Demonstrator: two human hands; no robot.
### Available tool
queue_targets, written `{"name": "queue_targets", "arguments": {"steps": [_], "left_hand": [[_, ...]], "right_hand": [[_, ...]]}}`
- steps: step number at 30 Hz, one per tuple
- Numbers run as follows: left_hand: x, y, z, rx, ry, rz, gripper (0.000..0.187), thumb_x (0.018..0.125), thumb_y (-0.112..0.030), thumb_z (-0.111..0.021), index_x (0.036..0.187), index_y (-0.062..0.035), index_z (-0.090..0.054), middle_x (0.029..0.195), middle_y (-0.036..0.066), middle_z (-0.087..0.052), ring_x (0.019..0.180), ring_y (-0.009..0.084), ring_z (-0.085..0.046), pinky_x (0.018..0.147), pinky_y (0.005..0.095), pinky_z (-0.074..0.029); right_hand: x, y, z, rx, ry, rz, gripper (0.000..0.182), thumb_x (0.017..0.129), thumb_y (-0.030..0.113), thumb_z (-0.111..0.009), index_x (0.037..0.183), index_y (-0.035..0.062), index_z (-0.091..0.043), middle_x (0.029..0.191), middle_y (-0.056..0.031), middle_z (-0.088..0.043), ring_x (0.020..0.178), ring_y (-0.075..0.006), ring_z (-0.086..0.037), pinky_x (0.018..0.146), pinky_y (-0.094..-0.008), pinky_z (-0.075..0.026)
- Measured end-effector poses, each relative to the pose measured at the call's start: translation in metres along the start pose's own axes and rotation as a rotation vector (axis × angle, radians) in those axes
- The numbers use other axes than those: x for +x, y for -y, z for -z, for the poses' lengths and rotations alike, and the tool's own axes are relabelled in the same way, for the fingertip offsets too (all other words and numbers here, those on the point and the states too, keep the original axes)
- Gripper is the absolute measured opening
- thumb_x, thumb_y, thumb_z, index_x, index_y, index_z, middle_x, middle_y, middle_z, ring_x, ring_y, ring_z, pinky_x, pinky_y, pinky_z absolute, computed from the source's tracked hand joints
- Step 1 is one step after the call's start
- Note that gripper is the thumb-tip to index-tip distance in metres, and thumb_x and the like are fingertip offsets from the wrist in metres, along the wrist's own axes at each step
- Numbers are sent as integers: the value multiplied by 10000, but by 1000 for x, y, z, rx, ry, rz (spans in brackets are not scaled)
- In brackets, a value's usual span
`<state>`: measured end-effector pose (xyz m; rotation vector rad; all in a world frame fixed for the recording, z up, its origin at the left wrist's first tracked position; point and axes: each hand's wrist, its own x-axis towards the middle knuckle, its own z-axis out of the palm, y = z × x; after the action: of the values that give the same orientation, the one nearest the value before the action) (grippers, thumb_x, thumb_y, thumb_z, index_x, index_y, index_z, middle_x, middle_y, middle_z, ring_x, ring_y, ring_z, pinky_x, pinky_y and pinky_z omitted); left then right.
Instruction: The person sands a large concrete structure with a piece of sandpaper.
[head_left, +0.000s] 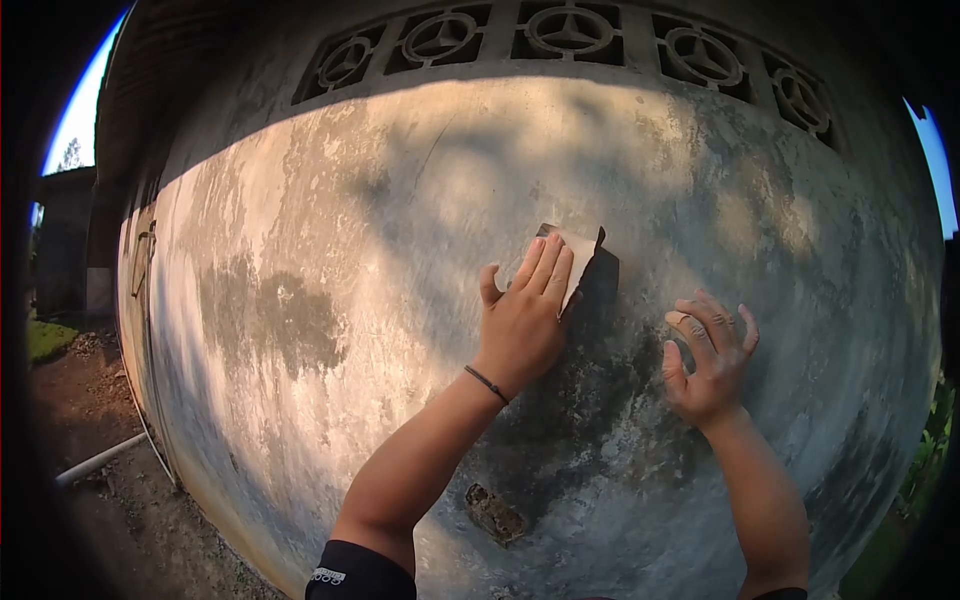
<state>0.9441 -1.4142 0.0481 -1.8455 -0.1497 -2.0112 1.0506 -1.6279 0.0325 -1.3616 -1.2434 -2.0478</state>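
Pointing upward, long axis leaning right, the sheet (582,262) lies under the left hand (522,325) (three fingers nearly together).

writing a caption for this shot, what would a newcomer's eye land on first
The left hand presses a curled pale sheet, perhaps sandpaper, flat-fingered against the middle of the blotchy wall. Above, a row of vent blocks shows three-spoked rings.

The thin sheet (584,258), pale on its outer face and dark at its curled edges, lies against the upright wall (400,190), whose grey surface is rough and patchy, with dark stains and worn pale areas.
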Motion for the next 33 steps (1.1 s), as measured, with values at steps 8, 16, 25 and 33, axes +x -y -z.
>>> {"name": "queue_targets", "arguments": {"steps": [8,16,25,33], "left_hand": [[138,9,-33,185,-90,48,450,888,-137,-425,1330,-56,-451,1424,81,-453,1319,176,-417,1012,539,-194],[48,1,1,-34,70,150,428,925,-212,-461,1351,-173,-484,1440,23,-445,1319,121,-421,1029,528,-153],[16,-6,-4,77,17,51,437,921,-244,-509,1352,-172,-493,1424,40,-464,1326,120,-413,1050,496,-99],[159,7,-18,232,118,147,356,935,-190,-431,1273,-126,-518,1421,45,-462,1317,154,-423,1003,571,-181]], "right_hand": [[63,-20,-23,77,-101,54,265,822,246,-577,1066,156,-622,1144,11,-595,1176,-202,-530,1047,-516,-227],[70,-54,-47,-60,-170,-89,244,857,275,-553,1036,141,-651,1151,-1,-594,1187,-205,-519,1049,-536,-232],[55,-53,-42,44,-202,-39,187,835,252,-554,941,131,-648,1041,4,-615,1067,-195,-568,1016,-503,-268],[58,-50,-43,22,-226,-1,130,819,224,-559,871,137,-640,949,-1,-623,999,-183,-586,987,-469,-291]]}}
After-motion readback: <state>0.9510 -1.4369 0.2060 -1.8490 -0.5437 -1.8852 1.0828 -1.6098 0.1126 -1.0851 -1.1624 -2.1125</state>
